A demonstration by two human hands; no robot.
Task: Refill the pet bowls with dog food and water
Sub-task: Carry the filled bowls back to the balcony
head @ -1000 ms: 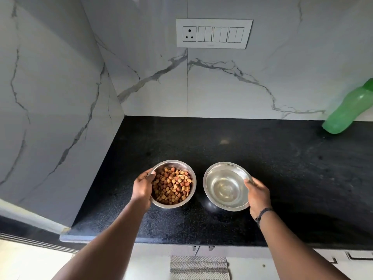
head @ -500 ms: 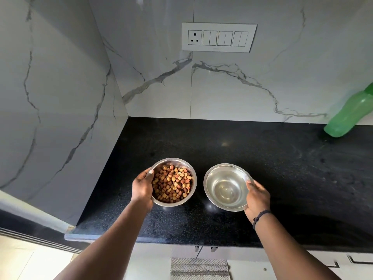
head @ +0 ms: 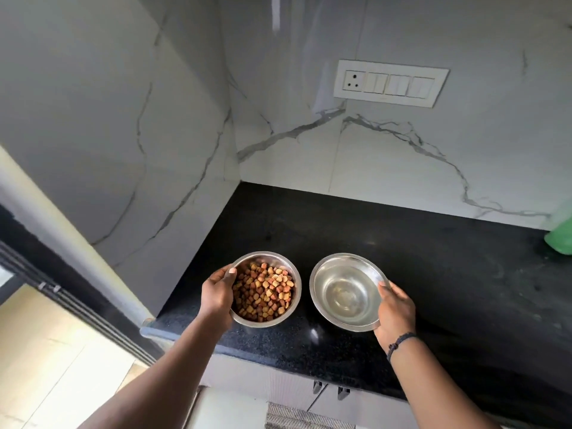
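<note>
Two steel bowls hang just above the black counter (head: 433, 274). The left food bowl (head: 288, 318) is full of brown and orange dog kibble (head: 266, 294); my left hand (head: 218, 295) grips its left rim, thumb over the edge. The right water bowl (head: 346, 291) holds clear water and tilts toward me; my right hand (head: 394, 311), with a dark bracelet at the wrist, grips its right rim. Both bowls cast reflections on the counter below them.
A green plastic bottle (head: 558, 236) leans at the far right by the marble wall. A white switch panel (head: 390, 83) sits on the back wall. The side wall closes the counter's left end. Cabinet handles (head: 329, 390) and a striped mat (head: 306, 418) lie below the front edge.
Both hands have raised the bowls off the counter and drawn them toward me. The view has swung left, pushing the green bottle to the right edge.
</note>
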